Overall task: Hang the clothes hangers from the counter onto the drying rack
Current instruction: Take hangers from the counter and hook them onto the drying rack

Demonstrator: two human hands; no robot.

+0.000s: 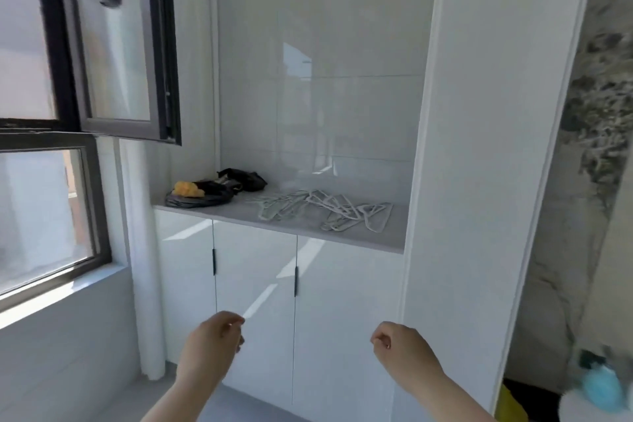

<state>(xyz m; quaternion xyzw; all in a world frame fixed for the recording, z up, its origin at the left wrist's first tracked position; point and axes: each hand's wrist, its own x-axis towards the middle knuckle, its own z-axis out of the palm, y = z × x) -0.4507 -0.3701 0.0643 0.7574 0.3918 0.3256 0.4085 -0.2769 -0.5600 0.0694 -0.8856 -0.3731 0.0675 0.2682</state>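
Several pale grey clothes hangers (325, 209) lie in a tangled heap on the grey counter (239, 216) inside a white-tiled niche. My left hand (214, 339) and my right hand (399, 343) hover low in front of the white cabinet doors, well below the counter. Both have their fingers loosely curled and hold nothing. No drying rack is in view.
A dark bundle with something yellow (198, 193) and a black crumpled item (245, 178) sit at the counter's left end. An open dark-framed window sash (137, 44) juts inward at upper left. A tall white cabinet (479, 147) flanks the niche on the right.
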